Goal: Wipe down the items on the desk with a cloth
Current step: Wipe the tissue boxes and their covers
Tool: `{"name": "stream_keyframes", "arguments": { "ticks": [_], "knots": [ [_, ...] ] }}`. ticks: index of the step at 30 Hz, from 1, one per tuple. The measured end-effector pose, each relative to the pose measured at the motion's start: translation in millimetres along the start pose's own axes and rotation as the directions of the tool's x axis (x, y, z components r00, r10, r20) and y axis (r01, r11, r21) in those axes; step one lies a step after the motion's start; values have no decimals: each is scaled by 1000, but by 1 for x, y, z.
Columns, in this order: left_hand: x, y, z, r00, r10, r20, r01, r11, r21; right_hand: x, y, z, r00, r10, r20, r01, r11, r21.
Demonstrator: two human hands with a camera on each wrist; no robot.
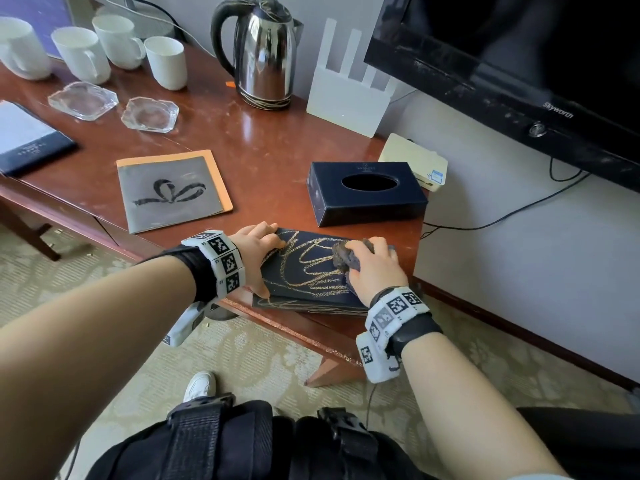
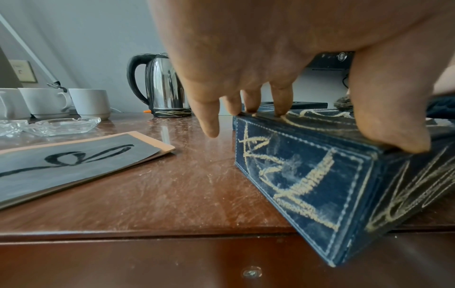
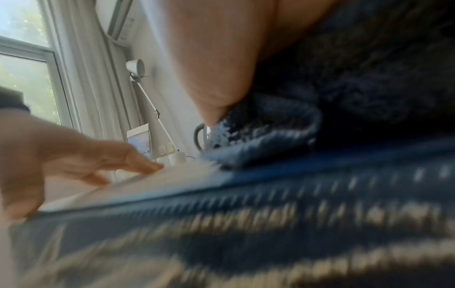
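Observation:
A dark blue box (image 1: 304,271) scribbled with yellow chalk lines lies at the desk's front right corner, and its near end overhangs the edge. My left hand (image 1: 261,261) grips its left end, fingers on the far top edge and thumb on the near corner. In the left wrist view the fingers (image 2: 280,97) and thumb press the box (image 2: 307,175) from above. My right hand (image 1: 372,268) holds a bunched dark cloth (image 1: 343,254) pressed on the box's top. The right wrist view is blurred and shows the cloth (image 3: 344,87) on the box (image 3: 246,224).
Behind the box sits a dark blue tissue box (image 1: 367,192). A grey folder (image 1: 173,190) with a black scribble lies to the left. Further back stand a steel kettle (image 1: 263,53), two glass ashtrays (image 1: 150,114), several white mugs (image 1: 166,62) and a white router (image 1: 349,84). A TV (image 1: 519,64) hangs at right.

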State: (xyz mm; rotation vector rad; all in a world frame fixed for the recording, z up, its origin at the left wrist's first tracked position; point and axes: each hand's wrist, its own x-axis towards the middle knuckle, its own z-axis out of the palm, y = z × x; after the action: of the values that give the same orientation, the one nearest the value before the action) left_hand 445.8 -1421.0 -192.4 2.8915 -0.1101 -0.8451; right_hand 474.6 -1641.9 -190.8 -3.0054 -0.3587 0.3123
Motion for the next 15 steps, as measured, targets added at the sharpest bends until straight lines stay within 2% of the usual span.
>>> {"name": "stream_keyframes", "arguments": {
  "ticks": [1,4,6,9,12,15],
  "knots": [
    [0,0,0,1000,0,3,0,1000,-3,3,6,-5,1000,-1,-14,1,999,42],
    [0,-1,1,1000,4,5,-4,1000,-21,14,34,-26,969,186,-161,-155,970,186],
    [-1,-2,2,1000,7,10,-7,999,-36,16,40,-31,968,215,-129,-205,975,88],
    [-2,-1,4,1000,2,15,-1,998,-56,13,25,-14,991,131,0,-130,985,-114],
    [-2,1,4,1000,-6,15,7,997,-75,12,12,-6,999,38,17,-36,994,-104],
    [0,2,5,1000,-11,5,11,997,-72,8,11,-6,977,-172,124,183,980,-84]
  ]
}}
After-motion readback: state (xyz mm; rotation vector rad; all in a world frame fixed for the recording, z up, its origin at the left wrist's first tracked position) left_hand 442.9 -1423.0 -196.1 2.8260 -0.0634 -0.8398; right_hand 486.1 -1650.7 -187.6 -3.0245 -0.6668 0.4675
